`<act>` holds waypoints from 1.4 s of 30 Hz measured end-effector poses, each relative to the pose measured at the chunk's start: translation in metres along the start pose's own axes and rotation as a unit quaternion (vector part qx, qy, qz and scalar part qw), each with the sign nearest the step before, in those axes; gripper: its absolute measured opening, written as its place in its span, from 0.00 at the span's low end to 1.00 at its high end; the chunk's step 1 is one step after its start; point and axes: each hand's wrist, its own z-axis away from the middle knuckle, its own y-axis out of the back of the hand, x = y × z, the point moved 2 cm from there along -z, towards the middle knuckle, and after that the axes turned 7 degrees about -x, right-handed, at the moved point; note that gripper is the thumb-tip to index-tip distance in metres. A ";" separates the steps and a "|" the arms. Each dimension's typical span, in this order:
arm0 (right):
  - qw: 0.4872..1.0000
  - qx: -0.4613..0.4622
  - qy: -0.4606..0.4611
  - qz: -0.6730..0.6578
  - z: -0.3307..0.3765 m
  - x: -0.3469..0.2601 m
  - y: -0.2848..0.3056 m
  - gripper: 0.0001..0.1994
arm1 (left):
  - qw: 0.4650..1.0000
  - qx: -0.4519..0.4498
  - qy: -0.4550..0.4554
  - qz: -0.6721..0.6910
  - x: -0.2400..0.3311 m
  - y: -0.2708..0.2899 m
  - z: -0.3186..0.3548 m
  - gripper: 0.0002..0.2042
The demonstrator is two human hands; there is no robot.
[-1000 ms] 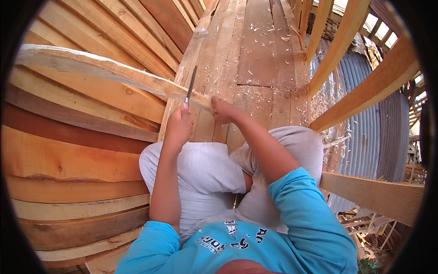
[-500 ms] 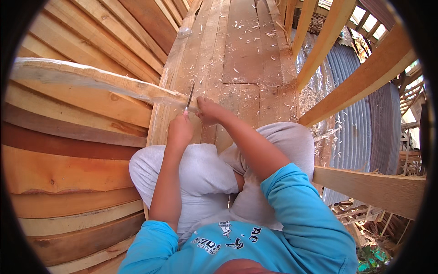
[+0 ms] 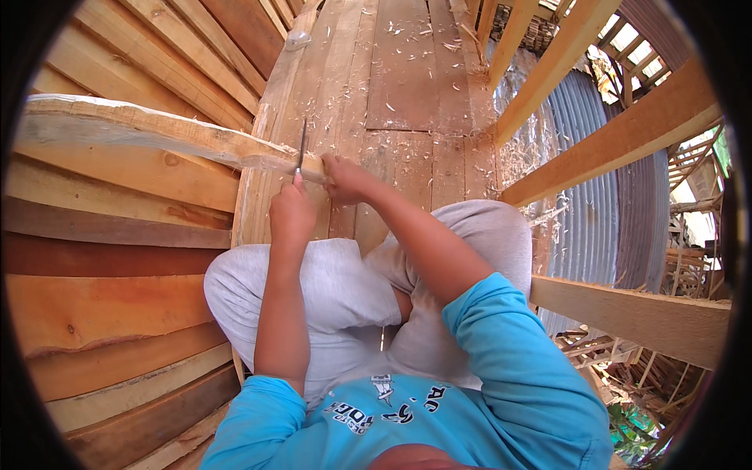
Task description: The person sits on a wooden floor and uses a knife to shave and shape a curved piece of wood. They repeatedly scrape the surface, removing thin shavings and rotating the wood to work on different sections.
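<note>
My left hand (image 3: pixel 293 208) is closed on a knife (image 3: pixel 303 141), its slim dark blade pointing away from me. The blade crosses a long pale plank (image 3: pixel 157 131) near its right end, and the two appear to touch. Fingers of my right hand (image 3: pixel 346 179) wrap round that end of the plank, just right of the blade. From there the plank runs off to the far left, with a whitish upper edge. The knife's handle is mostly hidden in my left fist.
Wooden floorboards (image 3: pixel 399 90) strewn with curled shavings stretch ahead between my bent legs and the far end. Stacked boards (image 3: pixel 102 305) line the left side. Wooden posts (image 3: pixel 548 74) and a rail (image 3: pixel 627 313) stand at the right, before corrugated metal sheets (image 3: pixel 583 180).
The whole view has shifted slightly. My left hand and the knife have moved a little left and away from me, widening the gap to my right hand, which keeps its hold on the plank.
</note>
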 end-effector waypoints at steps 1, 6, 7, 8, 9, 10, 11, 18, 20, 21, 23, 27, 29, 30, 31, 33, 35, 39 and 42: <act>1.000 0.000 0.003 0.005 0.000 0.000 0.003 0.28 | 1.000 -0.016 -0.009 -0.025 0.002 -0.003 0.000 0.25; 1.000 0.013 0.007 -0.001 0.000 0.002 -0.003 0.28 | 0.999 -0.006 0.001 0.032 -0.004 0.006 -0.002 0.23; 1.000 0.013 0.014 -0.004 -0.001 0.001 -0.001 0.28 | 0.999 -0.043 0.017 0.011 -0.009 0.005 -0.007 0.22; 1.000 0.003 0.009 0.000 -0.001 -0.001 0.000 0.28 | 0.999 -0.042 0.010 -0.005 -0.012 0.001 -0.005 0.22; 1.000 -0.006 0.005 0.004 -0.001 -0.003 -0.001 0.28 | 0.999 -0.041 0.005 -0.021 -0.015 -0.005 0.000 0.21; 1.000 -0.010 0.000 0.006 -0.003 -0.002 0.001 0.29 | 0.998 -0.040 -0.006 -0.040 -0.010 -0.006 0.002 0.21; 1.000 0.016 0.015 0.000 -0.004 0.004 0.001 0.29 | 1.000 -0.015 -0.013 0.005 0.002 0.003 0.006 0.21; 0.993 0.019 0.086 -0.082 -0.001 0.005 0.006 0.32 | 0.985 0.083 -0.046 0.143 0.000 0.040 0.016 0.19; 0.990 0.053 0.116 -0.058 0.003 0.000 0.000 0.29 | 0.983 0.092 -0.053 0.147 -0.005 0.036 0.020 0.18; 0.990 0.078 0.116 -0.036 0.005 -0.002 -0.003 0.28 | 0.983 0.095 -0.052 0.148 -0.005 0.033 0.021 0.18; 0.988 0.121 0.095 -0.028 0.009 -0.004 -0.007 0.24 | 0.977 0.081 -0.056 0.186 -0.002 0.034 0.025 0.18; 0.986 0.155 0.060 -0.032 0.009 -0.007 -0.005 0.20 | 0.958 0.058 -0.070 0.271 0.012 0.057 0.036 0.17; 0.987 0.150 0.056 -0.024 0.009 -0.008 -0.006 0.20 | 0.969 0.072 -0.066 0.229 0.020 0.066 0.042 0.18; 0.987 0.147 0.051 -0.023 0.009 -0.007 -0.005 0.20 | 0.977 0.084 -0.063 0.184 0.026 0.067 0.044 0.18; 0.988 0.145 0.047 -0.023 0.009 -0.008 -0.004 0.20 | 0.984 0.097 -0.060 0.139 0.029 0.069 0.046 0.18; 0.987 0.147 0.057 -0.016 0.007 -0.011 -0.004 0.20 | 0.995 0.091 -0.036 0.025 0.009 0.055 0.029 0.19; 0.988 0.144 0.058 -0.013 0.009 -0.013 -0.005 0.20 | 0.996 0.083 -0.023 -0.036 0.005 0.048 0.023 0.20; 0.987 0.151 0.049 -0.011 0.010 -0.005 -0.006 0.20 | 0.991 0.119 -0.018 -0.057 0.023 0.059 0.025 0.21; 0.987 0.152 0.053 -0.009 0.007 -0.007 -0.008 0.20 | 0.985 0.143 -0.016 -0.092 0.014 0.063 0.019 0.20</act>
